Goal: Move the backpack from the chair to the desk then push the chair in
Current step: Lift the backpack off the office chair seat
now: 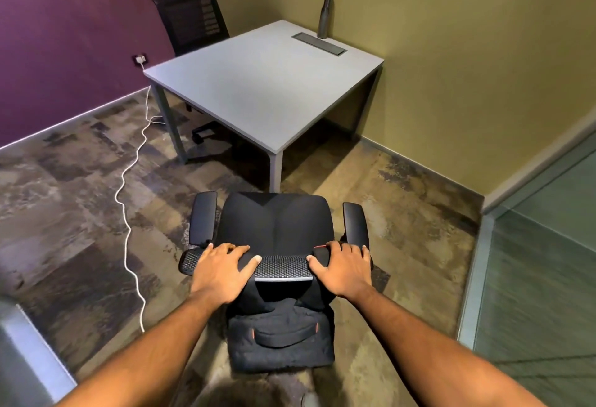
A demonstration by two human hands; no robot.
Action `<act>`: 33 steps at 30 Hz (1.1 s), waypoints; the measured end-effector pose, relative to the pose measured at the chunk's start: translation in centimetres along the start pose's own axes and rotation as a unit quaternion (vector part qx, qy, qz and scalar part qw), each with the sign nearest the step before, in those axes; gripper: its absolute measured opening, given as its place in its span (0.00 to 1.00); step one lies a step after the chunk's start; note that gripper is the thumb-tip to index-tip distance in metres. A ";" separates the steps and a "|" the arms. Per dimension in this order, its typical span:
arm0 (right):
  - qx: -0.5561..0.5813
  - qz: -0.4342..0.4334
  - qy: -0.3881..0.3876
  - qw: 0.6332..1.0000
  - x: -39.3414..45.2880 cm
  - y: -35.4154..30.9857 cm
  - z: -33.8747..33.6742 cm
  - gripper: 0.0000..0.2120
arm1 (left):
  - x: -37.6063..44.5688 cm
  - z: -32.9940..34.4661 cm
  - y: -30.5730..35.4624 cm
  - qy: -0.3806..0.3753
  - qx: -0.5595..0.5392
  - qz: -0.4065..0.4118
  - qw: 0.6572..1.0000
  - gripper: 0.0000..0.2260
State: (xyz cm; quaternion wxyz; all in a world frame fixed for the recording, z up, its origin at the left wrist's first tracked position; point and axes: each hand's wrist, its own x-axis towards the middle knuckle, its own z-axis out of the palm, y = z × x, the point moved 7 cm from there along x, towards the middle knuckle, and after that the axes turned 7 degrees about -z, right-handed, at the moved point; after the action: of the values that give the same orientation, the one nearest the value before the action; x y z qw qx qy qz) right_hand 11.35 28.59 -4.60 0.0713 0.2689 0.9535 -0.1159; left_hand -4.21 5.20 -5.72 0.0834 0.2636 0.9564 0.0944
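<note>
Against the yellow wall ahead stands the grey desk (pixel 258 84), top bare apart from a grey bottle (pixel 324 16) at the far edge; second black chair (pixel 193 19) tucked at its far left side. Nearer, well apart from the desk's front corner, sits the black office chair (pixel 277 226), seat facing the desk, backrest top rail running left-right under both hands. Black backpack (pixel 280 339) hangs or leans behind the backrest, directly below and between the forearms, not yet on the desk. Left hand (pixel 222 268) clasps the rail's left part, right hand (pixel 345 269) clasps its right end, fingers curled over. Backpack looks equally near both hands, straight down toward the person; judged next: let go of rail, reach down for its top handle (pixel 283 335)
</note>
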 end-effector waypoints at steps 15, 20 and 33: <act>0.273 0.222 0.158 0.923 -1.8 4.4 -3.8 0.24 | -0.1 0.0 -0.1 -0.032 -0.001 0.011 0.999 0.26; 0.445 0.352 0.242 0.787 -5.1 10.4 -0.2 0.19 | 0.1 -0.9 0.5 -0.023 -0.013 0.019 0.999 0.21; 0.571 0.428 0.080 0.696 -5.7 8.6 9.5 0.09 | -0.8 -1.9 0.5 -0.003 -0.052 -0.001 0.999 0.30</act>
State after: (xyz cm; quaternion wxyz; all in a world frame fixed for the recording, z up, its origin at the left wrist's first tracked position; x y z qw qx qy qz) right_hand 21.45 30.39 -14.19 -0.1305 0.6450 0.4885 -0.5730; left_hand -3.67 4.90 -3.70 0.1005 0.2582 0.9501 0.1433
